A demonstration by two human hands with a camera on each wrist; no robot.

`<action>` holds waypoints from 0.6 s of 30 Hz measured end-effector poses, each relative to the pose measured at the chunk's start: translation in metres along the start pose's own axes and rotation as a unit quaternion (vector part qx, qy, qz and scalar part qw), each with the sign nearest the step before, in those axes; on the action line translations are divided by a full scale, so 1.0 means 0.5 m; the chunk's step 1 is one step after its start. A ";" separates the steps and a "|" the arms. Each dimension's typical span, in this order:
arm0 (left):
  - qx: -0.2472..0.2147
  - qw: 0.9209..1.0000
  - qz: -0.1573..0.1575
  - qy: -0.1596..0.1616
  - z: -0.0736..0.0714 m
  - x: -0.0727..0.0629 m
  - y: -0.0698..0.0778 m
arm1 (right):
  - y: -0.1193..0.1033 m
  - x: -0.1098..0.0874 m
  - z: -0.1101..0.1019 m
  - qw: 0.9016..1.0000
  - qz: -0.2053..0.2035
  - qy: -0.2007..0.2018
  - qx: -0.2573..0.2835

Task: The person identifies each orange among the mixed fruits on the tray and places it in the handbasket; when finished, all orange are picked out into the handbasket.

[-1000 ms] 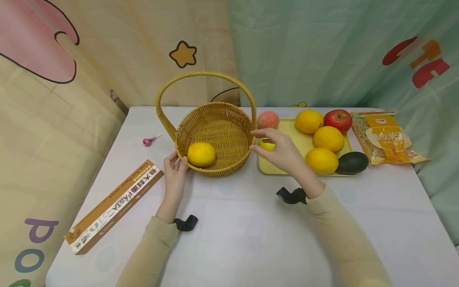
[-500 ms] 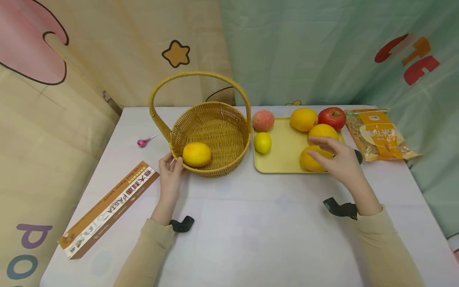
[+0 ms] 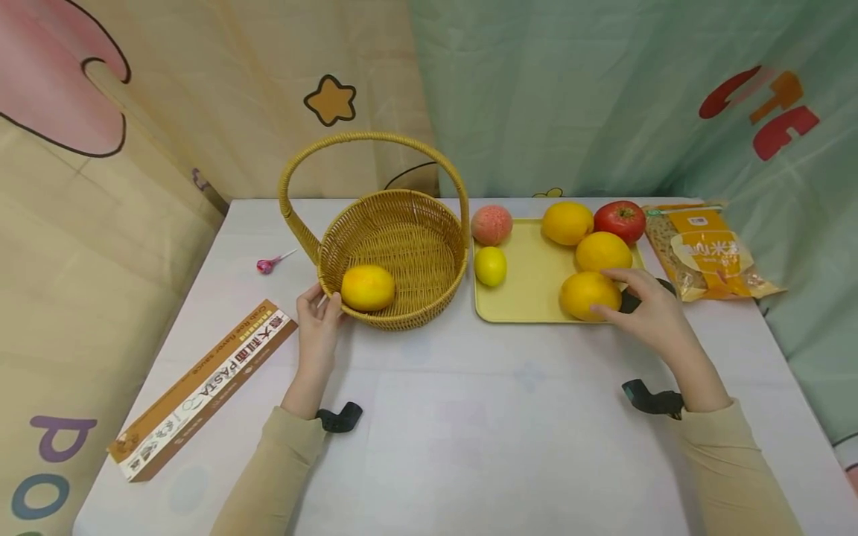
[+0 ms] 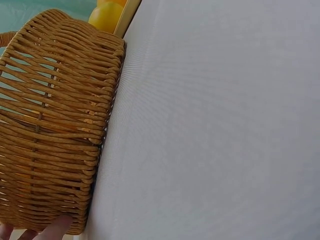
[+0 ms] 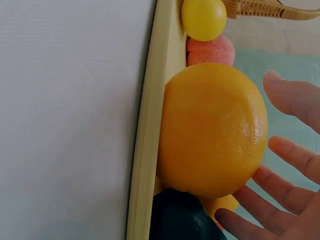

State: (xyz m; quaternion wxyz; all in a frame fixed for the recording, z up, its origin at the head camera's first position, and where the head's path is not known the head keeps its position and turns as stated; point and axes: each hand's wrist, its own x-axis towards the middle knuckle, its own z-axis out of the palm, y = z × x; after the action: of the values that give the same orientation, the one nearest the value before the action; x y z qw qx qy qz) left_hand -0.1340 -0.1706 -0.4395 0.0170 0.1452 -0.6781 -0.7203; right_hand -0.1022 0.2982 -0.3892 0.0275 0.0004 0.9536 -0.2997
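The left hand [image 3: 320,320] holds the near left side of a round wicker basket [image 3: 429,260], its thumb at the rim. In the left wrist view, fingertips [image 4: 60,226] touch the woven wall. Inside the basket lies a yellow-orange fruit [image 3: 369,288]. The right hand [image 3: 646,309] reaches over the near right of a pale yellow tray [image 3: 526,298], its thumb and fingers spread about another yellow-orange fruit [image 3: 588,296]. In the right wrist view the thumb stands apart from this fruit [image 5: 212,130]. A dark green fruit [image 5: 182,217] beside it is partly hidden by the hand in the head view.
Also on the tray are a small yellow fruit [image 3: 491,266], two yellow-orange fruits [image 3: 567,223] and a red fruit [image 3: 620,221]. A pink fruit [image 3: 492,225] sits at its far left corner. Around lie a grain bag [image 3: 710,253], a pasta box [image 3: 204,391] and a lollipop [image 3: 266,266].
The right hand has moved right from the basket's rim to the near yellow-orange fruit on the tray, coming down around it. The left hand stays at the basket. The view has shifted slightly.
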 end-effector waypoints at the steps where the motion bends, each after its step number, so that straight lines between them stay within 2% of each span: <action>1: 0.000 1.000 0.001 -0.001 -0.001 0.000 0.000 | 0.002 0.002 0.003 1.000 -0.001 -0.003 -0.003; 10: 0.006 1.000 -0.006 0.002 -0.006 -0.004 0.003 | -0.001 0.022 0.031 0.999 -0.008 -0.023 -0.024; 18: -0.006 1.000 -0.006 -0.005 -0.001 -0.001 0.003 | 0.003 0.023 0.044 0.999 -0.026 -0.005 -0.046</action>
State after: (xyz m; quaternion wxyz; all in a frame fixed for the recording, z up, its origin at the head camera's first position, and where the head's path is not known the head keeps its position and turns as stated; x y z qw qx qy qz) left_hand -0.1338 -0.1709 -0.4380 0.0100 0.1455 -0.6732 -0.7249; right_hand -0.1127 0.2867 -0.4085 0.0243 -0.0268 0.9660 -0.2559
